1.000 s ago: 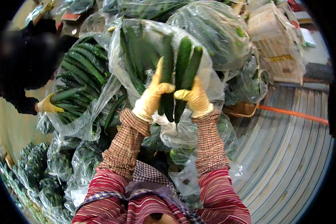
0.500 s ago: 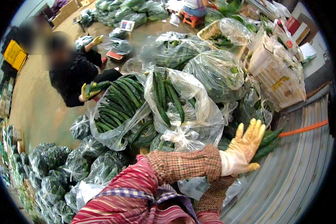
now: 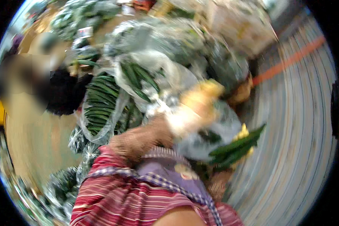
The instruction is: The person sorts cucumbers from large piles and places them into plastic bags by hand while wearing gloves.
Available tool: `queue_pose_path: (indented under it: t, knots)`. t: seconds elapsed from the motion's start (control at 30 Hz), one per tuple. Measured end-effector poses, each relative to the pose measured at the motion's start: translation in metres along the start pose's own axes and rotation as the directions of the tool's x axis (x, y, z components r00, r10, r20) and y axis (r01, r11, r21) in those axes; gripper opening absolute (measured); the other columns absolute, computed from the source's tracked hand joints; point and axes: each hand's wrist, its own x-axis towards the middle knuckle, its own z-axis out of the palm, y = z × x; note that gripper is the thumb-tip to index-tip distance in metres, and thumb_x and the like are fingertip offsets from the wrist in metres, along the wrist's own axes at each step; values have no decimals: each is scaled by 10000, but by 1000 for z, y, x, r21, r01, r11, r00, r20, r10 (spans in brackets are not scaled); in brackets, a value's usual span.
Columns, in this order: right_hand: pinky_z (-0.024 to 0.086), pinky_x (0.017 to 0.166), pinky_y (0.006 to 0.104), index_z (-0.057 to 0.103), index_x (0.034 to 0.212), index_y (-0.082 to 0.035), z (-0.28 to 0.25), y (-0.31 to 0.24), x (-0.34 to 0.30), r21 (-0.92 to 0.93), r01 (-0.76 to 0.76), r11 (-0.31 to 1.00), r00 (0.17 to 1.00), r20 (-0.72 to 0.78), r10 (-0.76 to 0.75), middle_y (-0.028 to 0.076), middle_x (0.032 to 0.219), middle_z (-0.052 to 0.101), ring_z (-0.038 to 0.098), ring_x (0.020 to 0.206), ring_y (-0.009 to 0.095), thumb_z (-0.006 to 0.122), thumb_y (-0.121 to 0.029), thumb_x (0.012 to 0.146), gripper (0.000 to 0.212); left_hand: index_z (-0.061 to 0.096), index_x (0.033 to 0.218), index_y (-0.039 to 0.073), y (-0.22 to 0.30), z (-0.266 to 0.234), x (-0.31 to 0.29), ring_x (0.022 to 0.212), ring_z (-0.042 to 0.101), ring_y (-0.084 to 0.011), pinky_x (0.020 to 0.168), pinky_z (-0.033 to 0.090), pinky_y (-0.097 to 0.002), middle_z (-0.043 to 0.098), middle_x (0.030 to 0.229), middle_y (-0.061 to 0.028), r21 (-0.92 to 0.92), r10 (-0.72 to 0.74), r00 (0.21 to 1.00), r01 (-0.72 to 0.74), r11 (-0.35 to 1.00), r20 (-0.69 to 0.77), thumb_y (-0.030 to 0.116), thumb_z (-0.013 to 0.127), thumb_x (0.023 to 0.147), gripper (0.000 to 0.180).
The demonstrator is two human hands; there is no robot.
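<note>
Yellow-gloved R hand (image 3: 243, 132) grasping long dark-green cucumbers (image 3: 237, 148) (prob. stiff, slick; best held mid-length); yellow-gloved L hand (image 3: 201, 102) blurred, fingers' state unclear.

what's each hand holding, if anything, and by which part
The right hand holds dark green cucumbers about midway along their length; the left hand is too blurred to tell.

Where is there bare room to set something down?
On the ridged grey surface, between the orange strip and the cucumbers in the right hand, and on the tan floor left of the open cucumber bag. The middle is crowded with plastic bags and the blurred left hand.
</note>
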Motion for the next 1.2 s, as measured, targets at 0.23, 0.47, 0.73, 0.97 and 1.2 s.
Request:
queue_pose_path:
  t: [0.23,0.47,0.73,0.97,1.2]
  knots:
    - [415,958,391,42,1441,34,-42,30,-36,451,200,870,975,-182,-129,115,1270,476,498,1084,233,725,-339,786,1018,76,1435,-49,-128,-12,-122,1361,156,-403,1105,176,-415,168,1449,-311,219,-500,859,471,855,105,439,784,670,1151]
    - [415,988,465,-2,1440,27,-18,100,-39,728,-131,673,965,-63,255,136,1280,483,483,1156,274,769,-342,743,1103,37,1424,-62,-159,60,-129,1280,344,-414,1023,335,-383,332,1358,-338,361,-813,458,735,574,360,436,803,651,1197]
    - [459,928,353,114,1404,97,-3,167,-45,898,-259,356,851,38,524,162,1191,511,510,1092,246,688,-472,774,1025,634,812,-3,-217,82,-140,624,576,-150,580,479,-266,628,749,-56,-774,-764,528,631,61,370,19,610,798,36]
    - [404,983,381,371,1294,88,-19,166,-86,728,-148,670,839,-266,474,194,1264,474,497,1108,284,542,-529,853,777,627,902,16,-168,66,-99,542,487,-60,494,382,-191,583,686,12,-876,-641,732,444,188,233,111,556,898,118]
    - [449,917,387,521,1162,55,-34,156,-46,444,-195,875,768,-486,418,186,1109,594,571,1013,283,458,-535,880,657,636,1010,48,-107,44,-124,608,454,-40,541,332,-185,545,723,46,-611,-559,728,665,431,398,166,597,870,187]
